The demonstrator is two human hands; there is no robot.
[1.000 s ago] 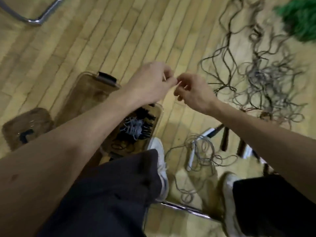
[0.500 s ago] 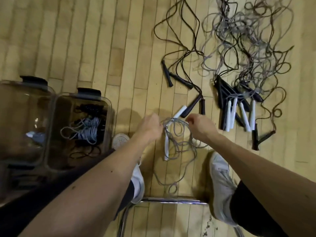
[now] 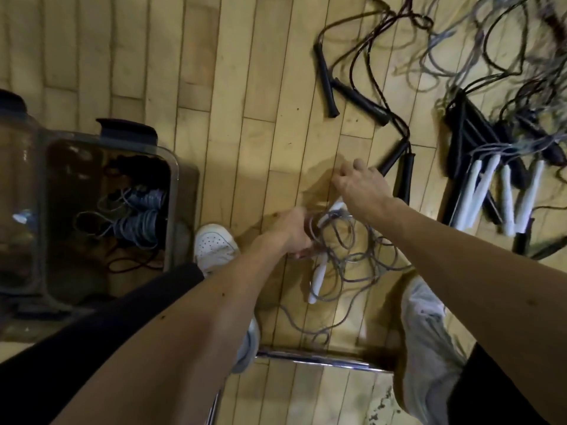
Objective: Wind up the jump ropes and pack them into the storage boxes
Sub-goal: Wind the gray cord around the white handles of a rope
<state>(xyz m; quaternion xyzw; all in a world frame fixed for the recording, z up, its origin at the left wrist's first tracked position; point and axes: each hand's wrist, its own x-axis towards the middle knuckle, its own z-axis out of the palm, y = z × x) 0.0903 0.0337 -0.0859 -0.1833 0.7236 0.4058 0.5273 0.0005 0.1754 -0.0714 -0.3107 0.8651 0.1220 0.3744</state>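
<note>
Floor (image 3: 245,72): light wooden planks are laid; scuffs and small dark marks are noted.
Left shoe (image 3: 214,243): white, perforated toe.
Right shoe (image 3: 426,348): pale, creased.
Chrome tube (image 3: 322,357): is seen lying between the shoes.
Trousers (image 3: 107,317): dark.

left hand (image 3: 293,233): holds grey jump rope (image 3: 346,256) | right hand (image 3: 363,191): over white handle (image 3: 333,209) | storage box (image 3: 175,191): at left

One view is given, taken from the head; the wooden floor (image 3: 245,87) is faced steeply downward; the jump ropes (image 3: 318,273) are seen close.
</note>
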